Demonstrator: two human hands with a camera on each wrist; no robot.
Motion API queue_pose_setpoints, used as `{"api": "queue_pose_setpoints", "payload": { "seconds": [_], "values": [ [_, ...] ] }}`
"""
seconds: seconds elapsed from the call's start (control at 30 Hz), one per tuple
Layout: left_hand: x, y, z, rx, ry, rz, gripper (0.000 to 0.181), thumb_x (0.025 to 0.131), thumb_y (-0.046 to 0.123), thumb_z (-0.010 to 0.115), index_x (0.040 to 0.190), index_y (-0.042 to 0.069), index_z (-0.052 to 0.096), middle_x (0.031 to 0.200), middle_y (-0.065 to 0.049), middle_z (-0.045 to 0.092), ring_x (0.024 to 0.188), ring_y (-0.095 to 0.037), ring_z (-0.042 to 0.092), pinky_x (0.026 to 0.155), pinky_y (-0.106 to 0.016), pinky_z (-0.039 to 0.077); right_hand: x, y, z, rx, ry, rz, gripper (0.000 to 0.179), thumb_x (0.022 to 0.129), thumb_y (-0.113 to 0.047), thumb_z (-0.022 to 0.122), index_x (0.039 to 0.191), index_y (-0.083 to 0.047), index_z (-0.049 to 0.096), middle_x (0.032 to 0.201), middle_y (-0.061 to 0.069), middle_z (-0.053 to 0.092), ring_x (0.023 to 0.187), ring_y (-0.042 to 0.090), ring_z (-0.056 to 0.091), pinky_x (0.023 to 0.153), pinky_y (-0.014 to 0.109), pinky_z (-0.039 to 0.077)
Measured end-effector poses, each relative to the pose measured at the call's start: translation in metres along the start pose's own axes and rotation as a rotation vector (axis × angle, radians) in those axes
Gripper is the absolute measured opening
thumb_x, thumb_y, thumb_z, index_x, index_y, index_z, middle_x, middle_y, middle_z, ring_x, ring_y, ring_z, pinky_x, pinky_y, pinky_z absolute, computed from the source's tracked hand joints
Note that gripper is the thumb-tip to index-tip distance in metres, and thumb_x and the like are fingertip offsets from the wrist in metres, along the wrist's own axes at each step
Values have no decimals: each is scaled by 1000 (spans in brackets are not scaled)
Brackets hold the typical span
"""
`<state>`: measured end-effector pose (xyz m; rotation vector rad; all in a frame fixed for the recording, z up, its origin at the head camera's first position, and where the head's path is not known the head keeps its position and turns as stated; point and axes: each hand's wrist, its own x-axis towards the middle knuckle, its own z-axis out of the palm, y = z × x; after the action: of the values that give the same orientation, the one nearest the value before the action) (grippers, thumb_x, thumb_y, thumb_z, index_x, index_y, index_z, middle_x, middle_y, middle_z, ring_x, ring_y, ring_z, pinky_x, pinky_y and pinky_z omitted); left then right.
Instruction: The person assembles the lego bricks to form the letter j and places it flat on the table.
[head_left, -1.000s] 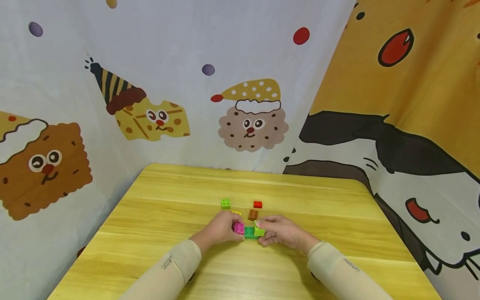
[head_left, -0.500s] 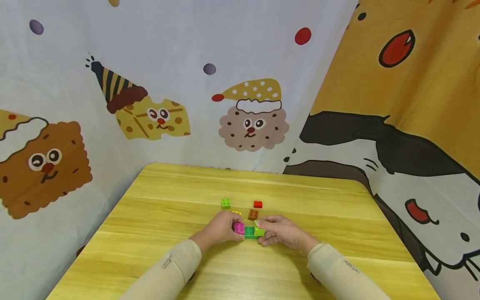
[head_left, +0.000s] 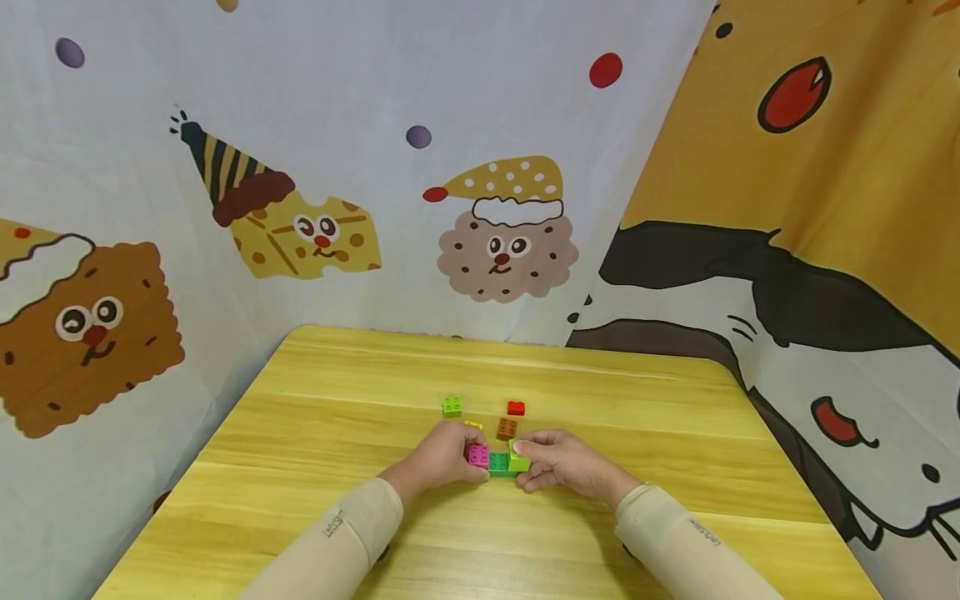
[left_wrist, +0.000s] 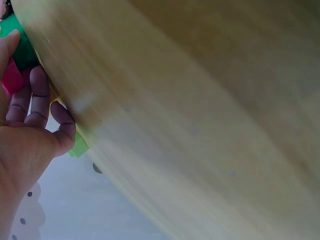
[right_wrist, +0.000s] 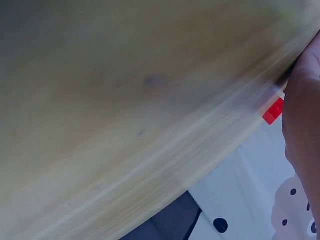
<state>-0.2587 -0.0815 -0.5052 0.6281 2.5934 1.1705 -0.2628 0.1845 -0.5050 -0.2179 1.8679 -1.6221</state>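
A green building brick [head_left: 498, 465] lies on the table, with a pink brick [head_left: 478, 456] on its left end and a lime green brick [head_left: 518, 457] on its right end. My left hand [head_left: 444, 455] grips the pink brick from the left. In the left wrist view, its thumb touches the green brick [left_wrist: 24, 52] beside the pink brick [left_wrist: 12, 77]. From the right, my right hand [head_left: 562, 463] pinches the lime brick, thumb over its top. Whether the end bricks are pressed fully down I cannot tell. The right wrist view hides the right fingertips.
Behind the hands on the wooden table [head_left: 360, 375] lie a second lime brick [head_left: 452, 407], a red brick [head_left: 516, 408] and a brown brick [head_left: 507, 429]. A yellow brick [head_left: 474, 425] is partly hidden by my left hand. A printed curtain [head_left: 405, 275] hangs past the far edge.
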Motion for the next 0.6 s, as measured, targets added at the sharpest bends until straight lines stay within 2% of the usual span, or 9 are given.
{"api": "queue_pose_setpoints", "payload": {
  "seconds": [0.33,0.6],
  "values": [
    [0,1,0,3,2,19,25,78,13,96,93,15,75,77,8,67,70,-6,59,62,-22,53,-1,0,-3,5,-13,7,66,106,-39,67,150,8,49,103,17,77,91,23,78,89,40,65],
    [-1,1,0,-3,3,4,25,78,14,95,92,16,75,77,8,67,70,-7,59,62,-22,53,0,0,-4,1,-24,6,65,107,-39,66,150,7,50,105,17,77,92,22,78,90,39,65]
  ]
}}
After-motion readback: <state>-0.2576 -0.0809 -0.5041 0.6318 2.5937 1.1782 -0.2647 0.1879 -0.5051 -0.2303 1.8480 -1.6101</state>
